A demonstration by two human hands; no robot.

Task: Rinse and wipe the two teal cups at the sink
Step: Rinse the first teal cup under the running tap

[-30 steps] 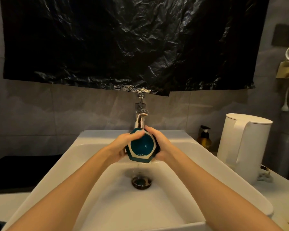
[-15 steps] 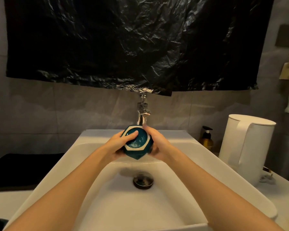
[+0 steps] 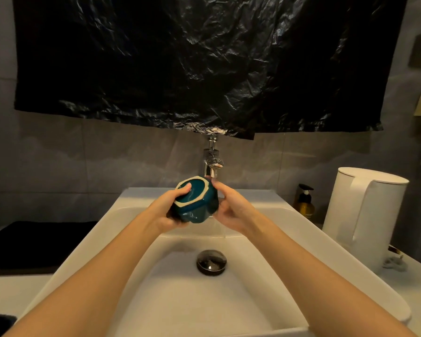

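A: Where's the glossy teal faceted ceramic cup [image 3: 195, 207]?
B: Tilted above the white basin sink [image 3: 204, 300], beneath the chrome tap [image 3: 212, 164]. The left hand [image 3: 165, 212] grips it, thumb over the rim; the right hand [image 3: 231, 210] clasps its side.
A: Handling?
B: Wet glaze, so probably slippery and breakable. Hold the facets.

No legible text. The amber pump bottle [image 3: 306, 206], right of the right grip [image 3: 231, 210], carries print too small to read.
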